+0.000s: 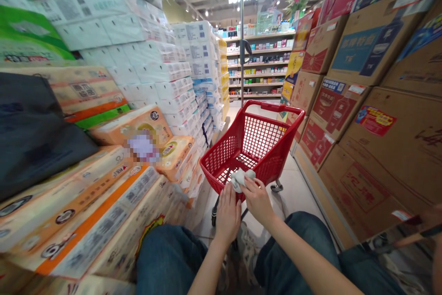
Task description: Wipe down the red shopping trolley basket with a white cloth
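A red plastic shopping cart (221, 159) with a lattice basket stands directly before my knees. My right hand (257, 198) is closed on a crumpled whitish cloth (239, 179) at the basket's near rim. Beside it, my left hand (228, 212) lies with its fingers straight against the near end of the basket, their tips close to the cloth. Whether those fingertips touch the cloth, I cannot tell. Part of the basket's near side is hidden behind both hands.
Stacked tissue packs (138, 65) rise on the left, with a dark bag (34, 129) on them. Cardboard cartons (390, 147) line the right. Stocked shelves (262, 62) stand beyond a thin upright post (241, 19). Part of another person's arm (433, 221) shows at the right edge.
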Action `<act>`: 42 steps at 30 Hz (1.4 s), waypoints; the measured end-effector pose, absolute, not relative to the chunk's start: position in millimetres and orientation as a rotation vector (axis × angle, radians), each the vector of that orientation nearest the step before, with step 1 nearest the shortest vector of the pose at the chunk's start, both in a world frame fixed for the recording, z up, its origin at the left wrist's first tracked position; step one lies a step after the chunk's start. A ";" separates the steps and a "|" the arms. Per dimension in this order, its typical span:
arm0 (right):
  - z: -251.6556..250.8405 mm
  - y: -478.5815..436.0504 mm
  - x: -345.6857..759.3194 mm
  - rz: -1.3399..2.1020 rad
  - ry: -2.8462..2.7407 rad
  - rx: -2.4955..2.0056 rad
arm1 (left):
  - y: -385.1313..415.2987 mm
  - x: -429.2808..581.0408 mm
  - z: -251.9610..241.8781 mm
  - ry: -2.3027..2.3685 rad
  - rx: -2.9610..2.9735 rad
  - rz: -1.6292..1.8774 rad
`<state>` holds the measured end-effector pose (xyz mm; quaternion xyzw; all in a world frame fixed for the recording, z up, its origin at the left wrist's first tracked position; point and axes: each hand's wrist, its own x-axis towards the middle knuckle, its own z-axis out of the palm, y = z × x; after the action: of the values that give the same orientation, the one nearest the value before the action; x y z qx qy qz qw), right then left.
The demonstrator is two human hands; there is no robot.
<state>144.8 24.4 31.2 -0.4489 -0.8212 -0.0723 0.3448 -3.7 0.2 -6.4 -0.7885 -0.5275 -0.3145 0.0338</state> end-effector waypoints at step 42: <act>33.6 64.0 178.2 -0.260 -1.918 -1.381 | -0.8 -2.2 -1.2 -1.629 -2.437 -0.965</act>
<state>178.2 64.0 33.6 -0.5389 -0.7486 -0.1013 0.3728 -2.2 -0.8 -1.2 -0.7894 -0.5276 -0.3127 0.0276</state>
